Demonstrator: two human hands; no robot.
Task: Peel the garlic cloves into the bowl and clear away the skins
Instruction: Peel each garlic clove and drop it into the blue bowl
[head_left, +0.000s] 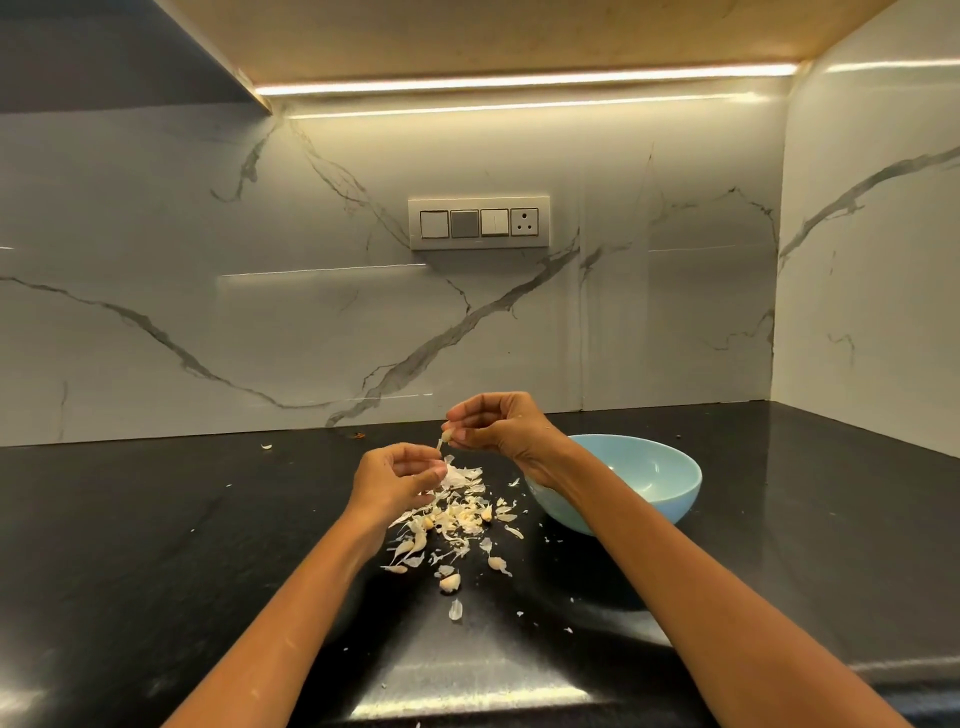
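right hand (501, 428) pinches a garlic clove (445, 435), left hand (397, 480) pinches its skin strip (439, 446) (above the skins (462, 512))

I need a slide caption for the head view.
Two hands peel a garlic clove above skins, beside a blue bowl.

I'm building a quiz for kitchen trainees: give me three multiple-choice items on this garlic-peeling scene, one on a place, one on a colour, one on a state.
1. Where is the bowl?
A. behind the right forearm
B. far left of the counter
C. on a shelf

2. The bowl's colour?
A. red
B. light blue
C. black

3. What is the right hand doing?
A. lying flat
B. pinching a garlic clove
C. gripping the bowl

Answers:
1 A, the forearm crosses its rim.
2 B, pale blue against the black counter.
3 B, the clove is raised above the skins.
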